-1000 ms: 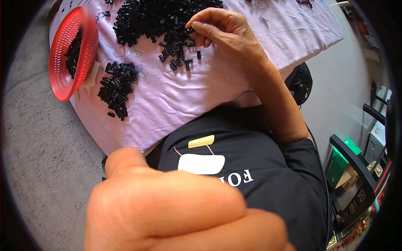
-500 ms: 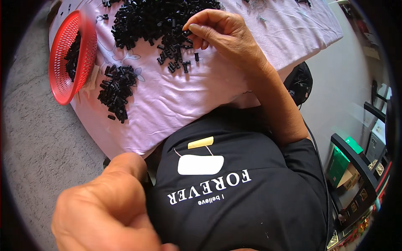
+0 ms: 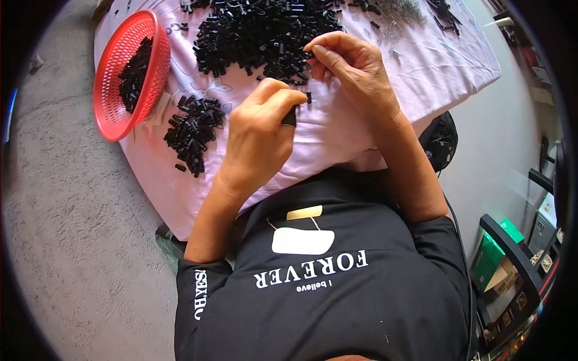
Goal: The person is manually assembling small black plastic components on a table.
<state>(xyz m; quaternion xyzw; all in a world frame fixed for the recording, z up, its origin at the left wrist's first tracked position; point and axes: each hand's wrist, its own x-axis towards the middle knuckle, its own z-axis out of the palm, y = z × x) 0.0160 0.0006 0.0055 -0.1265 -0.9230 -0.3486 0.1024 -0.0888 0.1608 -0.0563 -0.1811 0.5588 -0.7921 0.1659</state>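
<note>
My right hand point(image 3: 352, 63) is closed in a pinch at the near right edge of a large pile of small black tubular parts point(image 3: 259, 42). A small dark piece shows at its fingertips. Close by on the left, my left hand point(image 3: 260, 129) is curled shut over the cloth. Something black point(image 3: 289, 117) shows under its bent fingers, too hidden to name. One black part point(image 3: 309, 97) stands by the left fingertips. To the left lies a smaller heap of black parts point(image 3: 194, 132).
A tilted red perforated basket point(image 3: 108, 111) holding black parts is at the table's left edge. Pink cloth point(image 3: 343, 135) covers the table. Small metal springs point(image 3: 400, 15) and thin black pieces point(image 3: 444, 17) lie at the far right. A black bag point(image 3: 439, 141) is beyond the right edge.
My left hand has moved from the lower left, up and over the table, beside my right hand. The right hand keeps its pinch. The whole view has shifted slightly.
</note>
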